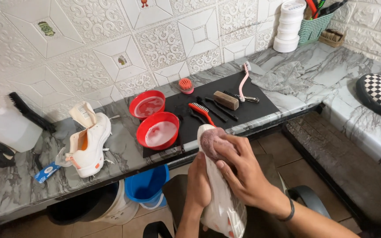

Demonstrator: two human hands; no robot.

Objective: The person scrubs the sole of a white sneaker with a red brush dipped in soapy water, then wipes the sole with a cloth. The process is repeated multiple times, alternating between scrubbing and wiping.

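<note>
Two hands: both mine, closed on one white shoe [223,207], lower centre of frame.
Right hand [243,172]: fingers curled, pressing a purplish cloth [210,143] onto the toe.
Left hand [199,185]: wrapped around the shoe's side.
Counter: second white shoe [89,145] left; two red bowls [157,130] centre, brushes on black mat [261,105].

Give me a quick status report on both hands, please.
Left hand grips white sneaker. Right hand presses cloth on its toe. Nothing in the way.
</note>
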